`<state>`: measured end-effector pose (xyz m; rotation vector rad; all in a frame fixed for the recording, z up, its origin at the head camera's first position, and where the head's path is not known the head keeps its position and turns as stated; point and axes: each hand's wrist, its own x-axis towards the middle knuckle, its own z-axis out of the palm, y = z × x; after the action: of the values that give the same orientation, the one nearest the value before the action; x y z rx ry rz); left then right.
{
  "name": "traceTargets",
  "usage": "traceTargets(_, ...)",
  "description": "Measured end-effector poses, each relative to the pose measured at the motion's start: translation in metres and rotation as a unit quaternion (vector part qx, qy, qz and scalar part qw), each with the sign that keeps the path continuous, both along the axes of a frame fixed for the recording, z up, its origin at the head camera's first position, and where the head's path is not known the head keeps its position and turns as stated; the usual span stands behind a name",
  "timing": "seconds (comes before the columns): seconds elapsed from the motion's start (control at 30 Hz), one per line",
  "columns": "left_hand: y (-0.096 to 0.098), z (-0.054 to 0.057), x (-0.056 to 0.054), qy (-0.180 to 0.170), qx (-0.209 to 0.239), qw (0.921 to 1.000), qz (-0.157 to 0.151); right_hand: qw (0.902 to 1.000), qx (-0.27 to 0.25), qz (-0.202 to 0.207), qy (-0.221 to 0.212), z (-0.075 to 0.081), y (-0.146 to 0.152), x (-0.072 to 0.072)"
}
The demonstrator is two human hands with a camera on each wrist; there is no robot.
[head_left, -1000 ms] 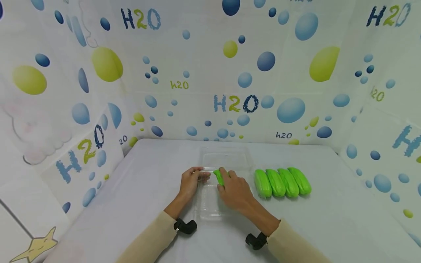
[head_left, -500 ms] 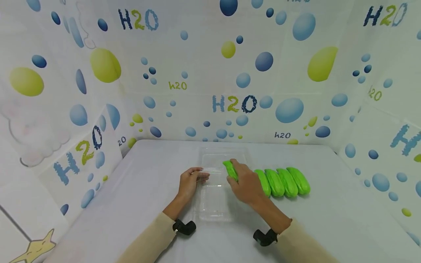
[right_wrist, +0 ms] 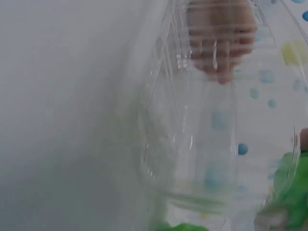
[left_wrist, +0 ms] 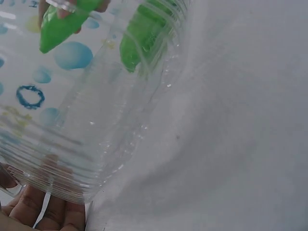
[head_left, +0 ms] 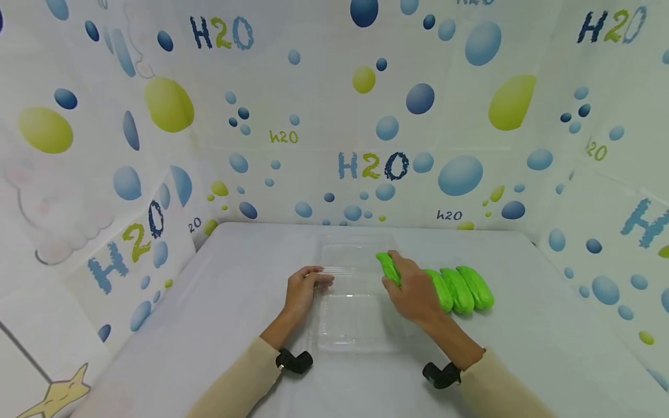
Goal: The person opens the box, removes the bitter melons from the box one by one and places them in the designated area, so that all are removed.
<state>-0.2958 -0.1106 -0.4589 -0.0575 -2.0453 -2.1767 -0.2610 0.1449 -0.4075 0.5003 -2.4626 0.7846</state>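
A clear plastic clamshell container (head_left: 347,322) lies unfolded on the table. My left hand (head_left: 303,293) pinches its left side near the hinge; through the plastic, the left wrist view shows the fingers (left_wrist: 53,209) behind the edge. Above the container's right side, my right hand (head_left: 415,290) grips a bright green, elongated, plastic-wrapped piece (head_left: 388,268) between thumb and fingers, its narrow end sticking out to the upper left. Just right of that hand, more green wrapped pieces (head_left: 459,290) lie side by side in a slanted row, partly covered by the hand.
A white cloth covers the table (head_left: 240,261). Patterned sheets (head_left: 313,87) with bubbles and H2O lettering stand behind and at both sides. Each wrist carries a black camera, one of them the left wrist camera (head_left: 294,361).
My right hand has moved right with the green piece, from over the container's middle to its right side, and now covers the row's left end. My left hand has stayed at the hinge.
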Motion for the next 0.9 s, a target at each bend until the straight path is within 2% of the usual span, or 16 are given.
traceTargets(0.27,0.001,0.001,-0.001,0.001,-0.004,1.0000,0.002,0.9993,-0.020,-0.025,-0.020,0.000,0.024,-0.001)
traceTargets(0.57,-0.001,0.002,-0.001,-0.009,0.003,0.9999,-0.008,0.9980,-0.020,-0.057,-0.020,0.002,0.050,-0.006)
traceTargets(0.67,-0.001,0.008,0.002,-0.013,0.008,0.9997,-0.016,0.9969,-0.019,-0.073,-0.024,0.002,0.061,-0.010)
traceTargets(0.9,0.000,0.028,0.019,-0.013,0.017,0.9996,-0.021,0.9942,-0.013,-0.104,-0.025,-0.005,0.083,-0.019)
